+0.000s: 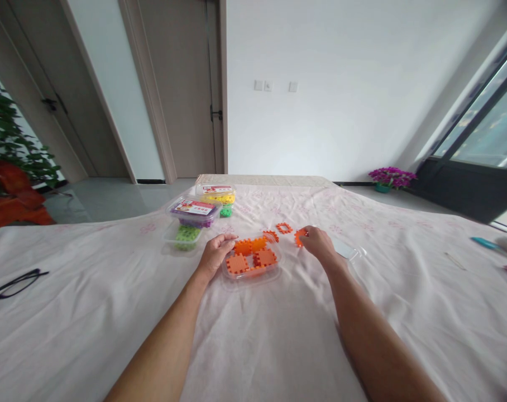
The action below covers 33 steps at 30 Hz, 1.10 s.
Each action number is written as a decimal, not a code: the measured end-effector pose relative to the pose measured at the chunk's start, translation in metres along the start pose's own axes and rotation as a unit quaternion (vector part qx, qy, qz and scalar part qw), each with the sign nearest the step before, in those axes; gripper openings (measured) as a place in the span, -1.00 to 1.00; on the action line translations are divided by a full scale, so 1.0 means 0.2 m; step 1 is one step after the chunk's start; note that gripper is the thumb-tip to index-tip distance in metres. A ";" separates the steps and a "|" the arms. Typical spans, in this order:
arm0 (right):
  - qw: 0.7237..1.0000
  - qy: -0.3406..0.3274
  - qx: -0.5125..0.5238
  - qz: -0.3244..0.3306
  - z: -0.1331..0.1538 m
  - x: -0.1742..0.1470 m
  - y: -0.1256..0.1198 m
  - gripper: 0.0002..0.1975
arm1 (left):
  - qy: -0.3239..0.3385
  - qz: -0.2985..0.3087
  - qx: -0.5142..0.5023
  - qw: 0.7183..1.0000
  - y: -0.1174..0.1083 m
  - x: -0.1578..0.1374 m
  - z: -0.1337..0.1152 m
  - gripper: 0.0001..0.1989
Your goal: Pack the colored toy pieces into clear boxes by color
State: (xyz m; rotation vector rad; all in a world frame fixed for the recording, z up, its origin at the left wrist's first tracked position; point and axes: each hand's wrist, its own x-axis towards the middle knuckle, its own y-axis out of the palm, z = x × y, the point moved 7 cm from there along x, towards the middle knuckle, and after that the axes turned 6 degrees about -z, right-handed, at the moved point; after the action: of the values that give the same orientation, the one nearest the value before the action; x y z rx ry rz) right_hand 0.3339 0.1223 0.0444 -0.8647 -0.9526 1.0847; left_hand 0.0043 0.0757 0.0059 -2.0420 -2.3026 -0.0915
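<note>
A clear plastic container (253, 279) stands in front of me with several orange notched puzzle tiles (237, 264) inside. My left hand (215, 252) grips its left rim, thumb and fingers closed at the edge. To the right of the container, my right hand (316, 243) pinches an orange puzzle piece (299, 238) just at or above the cloth; the fingers cover part of it. A square orange frame piece (284, 228) lies on the cloth behind. Another orange piece (271, 237) is at the container's far right corner, and I cannot tell if it lies inside.
Behind my left hand are lidded tubs with purple pieces (195, 212) and yellow pieces (220, 197), and a tub of green pieces (187, 235). A clear lid (354, 254) lies beyond my right wrist. Glasses (17, 283) rest at far left, a blue object (484, 243) at far right.
</note>
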 end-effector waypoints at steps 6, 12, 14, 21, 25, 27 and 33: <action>0.994 -0.085 0.036 -0.055 0.17 -0.04 -0.15 -0.71 | -0.009 -0.001 -0.009 1.000 0.00 0.00 0.01 -0.61; 0.959 -0.212 0.180 -0.057 0.49 -0.20 -0.22 -0.76 | 0.000 -0.002 -0.017 1.000 0.01 -0.01 -0.01 -0.60; 0.948 -0.240 0.204 -0.038 0.60 -0.27 -0.21 -0.81 | 0.005 -0.002 -0.006 1.000 0.01 -0.01 -0.01 -0.56; 0.923 -0.330 0.200 -0.007 0.78 -0.41 -0.12 -0.84 | 0.016 0.003 -0.026 1.000 0.01 -0.01 0.01 -0.49; 0.931 -0.335 0.147 -0.001 0.82 -0.42 -0.05 -0.81 | 0.024 0.008 -0.029 0.999 0.01 0.00 0.01 -0.47; 0.939 -0.324 0.114 -0.002 0.83 -0.42 -0.03 -0.81 | 0.023 0.009 -0.025 0.999 0.01 0.00 0.01 -0.47; 0.938 -0.338 0.064 0.036 0.91 -0.45 0.03 -0.78 | 0.038 0.004 -0.008 0.999 0.00 -0.01 -0.02 -0.50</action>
State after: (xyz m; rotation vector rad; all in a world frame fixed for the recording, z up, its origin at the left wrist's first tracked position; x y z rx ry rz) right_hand 0.1465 0.0550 0.0857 -0.4116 -1.3996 1.5333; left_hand 0.0053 0.0744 0.0098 -2.0181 -2.2561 -0.1842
